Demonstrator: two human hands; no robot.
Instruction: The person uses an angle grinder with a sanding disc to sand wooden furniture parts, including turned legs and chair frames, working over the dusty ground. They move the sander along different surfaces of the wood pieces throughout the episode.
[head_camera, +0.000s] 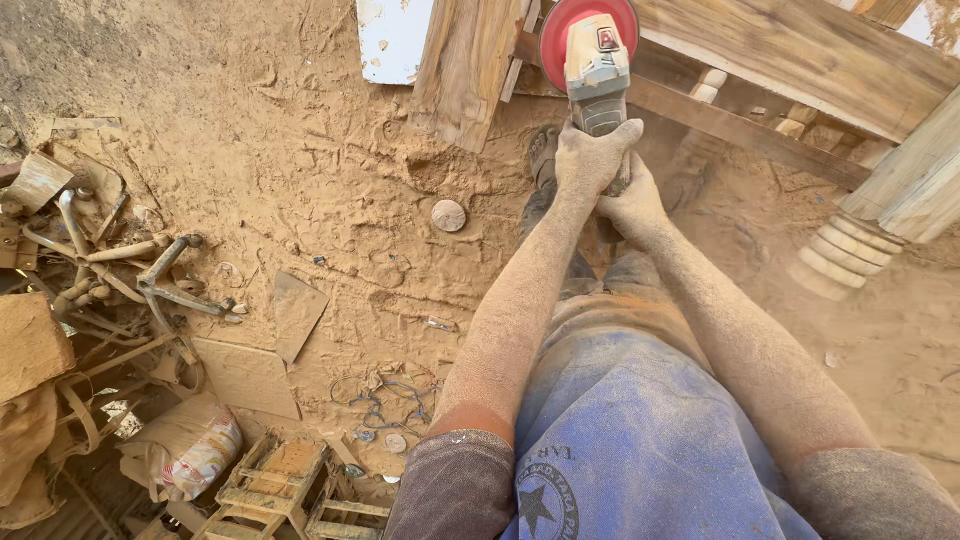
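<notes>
I hold a grey angle grinder (598, 70) with a red disc (560, 30) out in front of me, both arms stretched forward and coated in sawdust. My left hand (590, 155) wraps the grinder's body from above. My right hand (632, 200) grips it just below and behind the left. The disc sits against a wooden furniture frame (800, 50), beside a wooden plank leg (465, 70). My blue shirt and my foot in a dusty shoe (543, 155) show below the tool.
Sawdust covers the ground. A turned wooden leg (880, 215) stands at the right. At the left lie metal clamps (160, 280), wood scraps (245, 375), a small round disc (448, 215), a bag (195, 455) and small wooden frames (290, 490).
</notes>
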